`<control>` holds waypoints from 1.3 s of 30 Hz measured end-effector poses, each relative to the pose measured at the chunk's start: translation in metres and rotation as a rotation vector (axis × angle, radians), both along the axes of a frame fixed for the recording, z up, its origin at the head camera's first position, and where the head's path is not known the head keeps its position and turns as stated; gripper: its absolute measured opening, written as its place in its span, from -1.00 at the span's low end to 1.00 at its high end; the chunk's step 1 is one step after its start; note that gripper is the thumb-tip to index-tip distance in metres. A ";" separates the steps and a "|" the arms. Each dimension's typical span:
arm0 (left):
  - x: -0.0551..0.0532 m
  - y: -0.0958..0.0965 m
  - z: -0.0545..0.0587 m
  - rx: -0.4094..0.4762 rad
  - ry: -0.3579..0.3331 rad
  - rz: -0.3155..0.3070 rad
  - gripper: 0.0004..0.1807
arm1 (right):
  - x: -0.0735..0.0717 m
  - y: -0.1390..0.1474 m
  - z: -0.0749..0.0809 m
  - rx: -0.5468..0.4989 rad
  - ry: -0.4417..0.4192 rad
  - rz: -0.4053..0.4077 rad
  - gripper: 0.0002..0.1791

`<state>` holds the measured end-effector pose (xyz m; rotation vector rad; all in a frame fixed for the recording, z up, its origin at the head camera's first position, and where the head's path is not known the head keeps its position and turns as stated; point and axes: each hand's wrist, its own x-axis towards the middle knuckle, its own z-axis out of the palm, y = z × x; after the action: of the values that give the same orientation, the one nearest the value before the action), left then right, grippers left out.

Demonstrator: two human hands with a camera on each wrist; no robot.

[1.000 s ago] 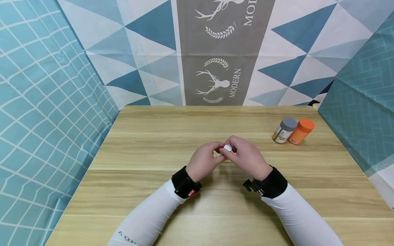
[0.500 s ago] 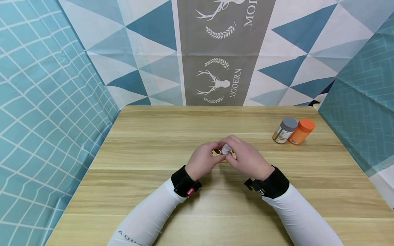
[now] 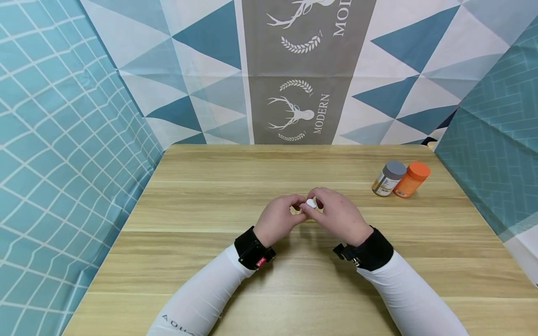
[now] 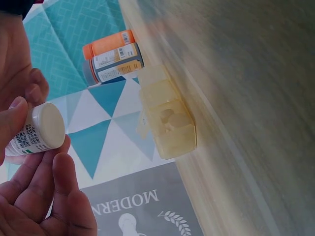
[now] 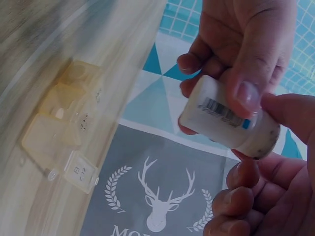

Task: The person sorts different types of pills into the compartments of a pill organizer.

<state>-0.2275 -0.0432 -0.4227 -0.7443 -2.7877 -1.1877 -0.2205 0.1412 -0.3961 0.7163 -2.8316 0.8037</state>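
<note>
A small white bottle (image 5: 211,110) with a barcode label is held between both hands above the table. My left hand (image 3: 279,217) grips its body, the thumb on the label in the right wrist view. My right hand (image 3: 338,217) pinches the other end, where a white cap (image 3: 311,203) shows between the fingers. Below the hands sits a translucent yellow pill organizer (image 4: 167,123), mostly hidden in the head view. Lids stand raised in the right wrist view, and pale tablets (image 4: 175,120) lie in a compartment.
At the back right of the wooden table (image 3: 210,186) stand a grey-capped bottle (image 3: 388,178) and an orange bottle (image 3: 412,179), side by side. Patterned cloth (image 3: 210,70) hangs behind the table and along both sides.
Half a second ago the right fingers were shifted left and more of the white bottle showed. Now they are back around the cap, much as one second ago. The left hand barely moves.
</note>
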 end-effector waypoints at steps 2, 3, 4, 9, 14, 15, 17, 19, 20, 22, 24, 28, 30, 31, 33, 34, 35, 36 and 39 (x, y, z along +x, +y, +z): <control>-0.001 0.001 -0.001 -0.007 0.013 -0.001 -0.75 | 0.001 0.000 0.001 -0.001 0.016 0.020 -0.83; -0.001 0.001 -0.001 -0.011 0.017 -0.002 -0.77 | 0.001 0.000 0.001 0.001 0.022 0.030 -0.84; -0.001 0.001 -0.002 -0.012 0.019 -0.002 -0.79 | 0.001 0.001 0.002 0.004 0.028 0.042 -0.84; -0.001 0.000 -0.001 -0.003 0.002 -0.008 -0.82 | 0.003 0.002 0.002 0.039 0.066 0.098 -0.81; 0.000 0.001 -0.002 -0.012 -0.012 -0.018 -0.79 | 0.005 0.005 0.003 0.037 0.084 0.122 -0.78; 0.000 0.001 -0.002 -0.016 -0.011 -0.020 -0.77 | 0.005 0.006 0.004 0.023 0.082 0.121 -0.78; -0.001 0.001 -0.003 -0.015 -0.010 -0.024 -0.74 | 0.006 0.008 0.007 -0.013 0.080 0.109 -0.78; -0.001 0.001 -0.003 -0.008 -0.009 -0.028 -0.71 | 0.006 0.011 0.011 -0.057 0.081 0.086 -0.78; -0.001 0.001 -0.003 -0.005 -0.009 -0.028 -0.69 | 0.006 0.013 0.012 -0.075 0.081 0.069 -0.78; -0.002 0.000 -0.003 0.003 -0.010 -0.025 -0.65 | 0.005 0.019 0.015 -0.111 0.070 0.026 -0.76; -0.003 0.000 -0.003 0.007 -0.014 -0.014 -0.63 | 0.004 0.028 0.014 -0.142 0.035 -0.028 -0.73; -0.003 -0.001 -0.003 0.026 -0.028 0.007 -0.61 | 0.005 0.065 -0.001 -0.144 -0.049 -0.152 -0.72; -0.003 -0.001 -0.003 0.029 -0.029 0.005 -0.61 | 0.007 0.091 -0.011 -0.118 -0.083 -0.219 -0.73; -0.004 -0.001 -0.003 0.028 -0.029 0.002 -0.61 | 0.008 0.107 -0.017 -0.096 -0.092 -0.249 -0.73; -0.004 -0.001 -0.002 0.023 -0.025 -0.002 -0.61 | 0.009 0.138 -0.026 -0.033 -0.112 -0.310 -0.70; -0.004 -0.001 -0.002 0.023 -0.025 -0.002 -0.61 | 0.008 0.155 -0.030 -0.003 -0.134 -0.338 -0.67; -0.005 -0.001 -0.002 0.020 -0.025 0.000 -0.61 | 0.007 0.170 -0.034 0.025 -0.152 -0.362 -0.66; -0.004 -0.002 -0.002 0.021 -0.028 0.003 -0.61 | 0.005 0.186 -0.038 0.055 -0.168 -0.384 -0.63; -0.004 -0.002 -0.002 0.038 -0.046 0.009 -0.62 | -0.003 0.225 -0.045 0.145 -0.236 -0.440 -0.59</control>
<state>-0.2315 -0.0450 -0.4251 -0.7097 -2.7929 -1.2685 -0.2232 0.3664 -0.4414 -0.0056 -3.1028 0.6476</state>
